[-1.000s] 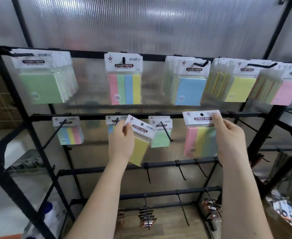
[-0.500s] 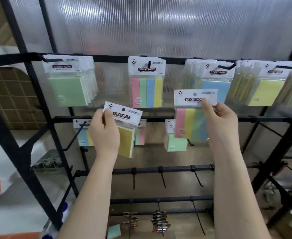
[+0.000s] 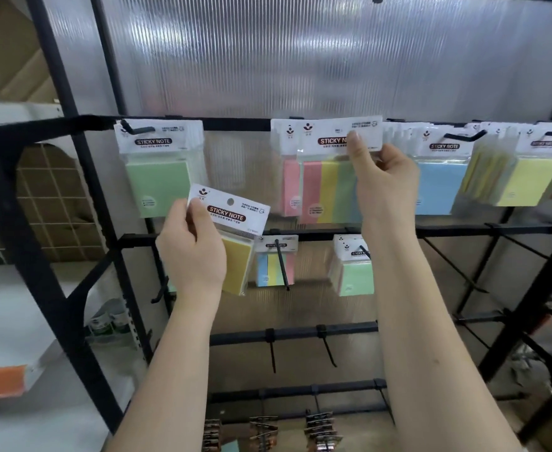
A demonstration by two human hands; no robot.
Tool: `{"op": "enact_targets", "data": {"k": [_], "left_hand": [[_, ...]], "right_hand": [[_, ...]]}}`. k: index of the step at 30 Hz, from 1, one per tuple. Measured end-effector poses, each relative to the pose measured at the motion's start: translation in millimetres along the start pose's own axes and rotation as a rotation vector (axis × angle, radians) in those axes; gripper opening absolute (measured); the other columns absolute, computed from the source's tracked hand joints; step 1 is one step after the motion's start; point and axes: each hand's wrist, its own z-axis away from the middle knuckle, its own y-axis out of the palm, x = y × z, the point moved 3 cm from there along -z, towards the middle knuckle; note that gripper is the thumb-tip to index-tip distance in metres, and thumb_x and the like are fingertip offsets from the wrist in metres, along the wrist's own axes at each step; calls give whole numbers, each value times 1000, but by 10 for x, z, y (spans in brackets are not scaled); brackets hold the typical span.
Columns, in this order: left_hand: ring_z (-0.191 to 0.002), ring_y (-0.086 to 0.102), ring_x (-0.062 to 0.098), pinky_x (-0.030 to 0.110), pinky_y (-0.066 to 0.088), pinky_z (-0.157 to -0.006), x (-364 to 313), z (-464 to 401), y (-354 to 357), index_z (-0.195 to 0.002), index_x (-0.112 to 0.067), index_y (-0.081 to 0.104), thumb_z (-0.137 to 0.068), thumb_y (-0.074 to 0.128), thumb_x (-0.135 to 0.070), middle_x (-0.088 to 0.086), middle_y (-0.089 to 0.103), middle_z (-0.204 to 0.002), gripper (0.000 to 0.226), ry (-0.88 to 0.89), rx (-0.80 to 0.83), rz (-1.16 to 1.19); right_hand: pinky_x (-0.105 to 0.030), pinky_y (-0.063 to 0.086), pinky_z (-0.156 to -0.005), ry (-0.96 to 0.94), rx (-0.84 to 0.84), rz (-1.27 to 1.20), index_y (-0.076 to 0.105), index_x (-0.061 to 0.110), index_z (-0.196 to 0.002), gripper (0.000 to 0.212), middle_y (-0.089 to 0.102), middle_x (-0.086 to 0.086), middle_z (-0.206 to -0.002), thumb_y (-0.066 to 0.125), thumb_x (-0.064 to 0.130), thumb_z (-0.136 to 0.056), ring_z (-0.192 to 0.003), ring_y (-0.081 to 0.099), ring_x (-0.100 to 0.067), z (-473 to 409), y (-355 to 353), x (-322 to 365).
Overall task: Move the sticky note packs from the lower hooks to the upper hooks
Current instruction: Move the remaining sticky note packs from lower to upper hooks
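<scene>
Two packs are in hand: the right hand (image 3: 384, 177) pinches the striped pack (image 3: 330, 187) at the upper hook, so align its header hole before pushing, while the left hand (image 3: 191, 252) grips the yellow pack (image 3: 237, 265) lower.

You are standing at what looks like a shop display, or a mock-up of one: a black metal rack (image 3: 56, 243) with rows of peg hooks (image 3: 283, 269) carries retail-packaged sticky note packs (image 3: 157, 164) sorted by colour. Behind it is a ribbed translucent panel (image 3: 268, 60). To the left, blurred, seems to be a white shelf (image 3: 17, 370) holding small containers (image 3: 108, 318).
</scene>
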Motion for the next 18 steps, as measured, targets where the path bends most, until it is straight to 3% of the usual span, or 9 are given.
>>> {"op": "enact_targets", "data": {"k": [3, 8, 14, 18], "left_hand": [[-59, 49, -12, 5, 36, -56, -22, -6, -49, -64, -18, 39, -100, 40, -12, -12, 45, -61, 37, 5, -15, -6], [-62, 51, -13, 5, 37, -56, 23, -39, -100, -75, -5, 47, -100, 40, -14, -14, 48, -65, 28, -22, -16, 16], [-57, 49, -12, 5, 35, -53, 9, -67, -144, -62, -19, 36, -100, 41, -12, -12, 43, -60, 39, -3, -39, -5], [-60, 51, -12, 6, 37, -54, 49, -106, -160, -70, -9, 44, -101, 40, -15, -13, 47, -64, 32, -11, -21, -3]], "right_hand": [[-16, 33, -52, 24, -31, -17, 62, 26, -63, 26, 46, 19, -43, 66, 34, -87, -54, 38, -7, -29, 67, -18], [-22, 36, -58, 9, -63, -46, 62, 21, -65, 25, 49, 10, -57, 69, 33, -86, -61, 40, -12, -42, 115, -49], [-16, 24, -46, 22, -93, -21, 39, 22, -51, 47, 29, 14, -42, 68, 32, -87, -46, 24, -6, -75, 152, -149], [-18, 22, -47, 30, -84, 2, 37, 25, -50, 48, 29, 15, -37, 66, 33, -88, -44, 22, -5, -159, 231, -244]]}}
